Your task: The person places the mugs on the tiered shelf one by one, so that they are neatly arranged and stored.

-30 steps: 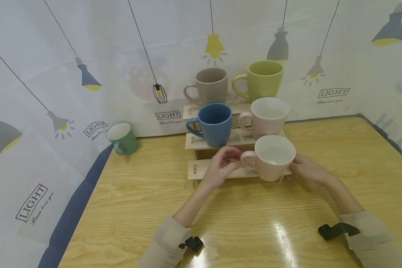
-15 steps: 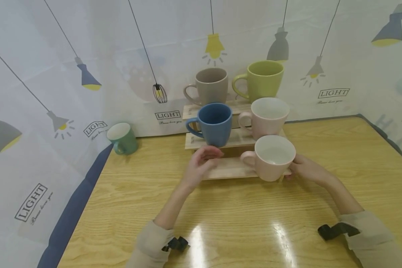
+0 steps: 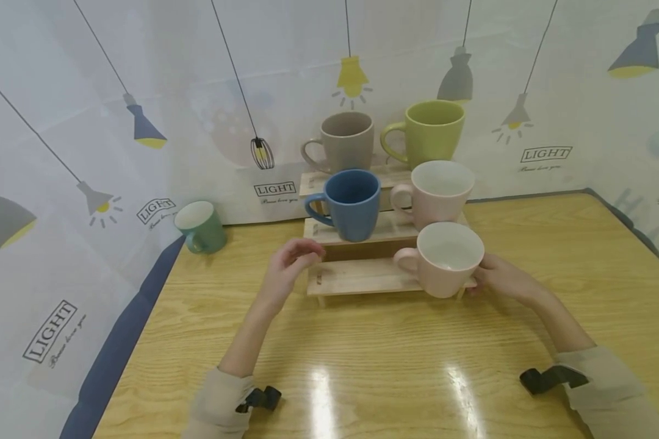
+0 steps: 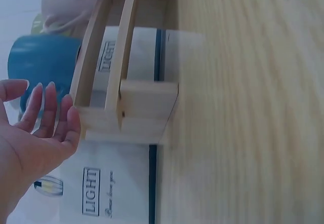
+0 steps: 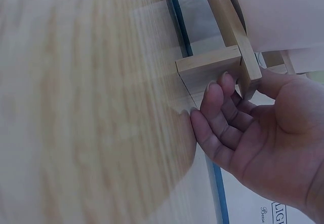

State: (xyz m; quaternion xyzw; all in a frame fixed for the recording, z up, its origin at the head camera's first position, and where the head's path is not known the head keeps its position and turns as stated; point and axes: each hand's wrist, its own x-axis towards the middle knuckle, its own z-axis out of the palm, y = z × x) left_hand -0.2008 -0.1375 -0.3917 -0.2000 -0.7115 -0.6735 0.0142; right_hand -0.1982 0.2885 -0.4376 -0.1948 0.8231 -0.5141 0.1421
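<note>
A three-tier wooden rack [image 3: 362, 278] stands against the back with several mugs on it. My right hand [image 3: 500, 277] grips the right end of its lowest shelf; in the right wrist view the thumb lies over the board and the curled fingers [image 5: 215, 100] are below it. Right beside that hand, a pink mug [image 3: 445, 268] sits on this shelf. My left hand [image 3: 288, 268] holds nothing, fingers loosely bent, just off the rack's left end. Above it on the middle shelf are a blue mug [image 3: 354, 210] and another pink mug [image 3: 436, 201].
On the top shelf stand a grey mug [image 3: 348, 146] and a yellow-green mug [image 3: 434, 137]. A green mug [image 3: 205, 228] rests tilted at the table's back left corner. Printed cloth [image 3: 208, 79] hangs behind the wooden table [image 3: 390, 360].
My left hand has moved left along the lowest shelf, away from the pink mug's handle and past the rack's left end. The right hand and the mugs stay in place.
</note>
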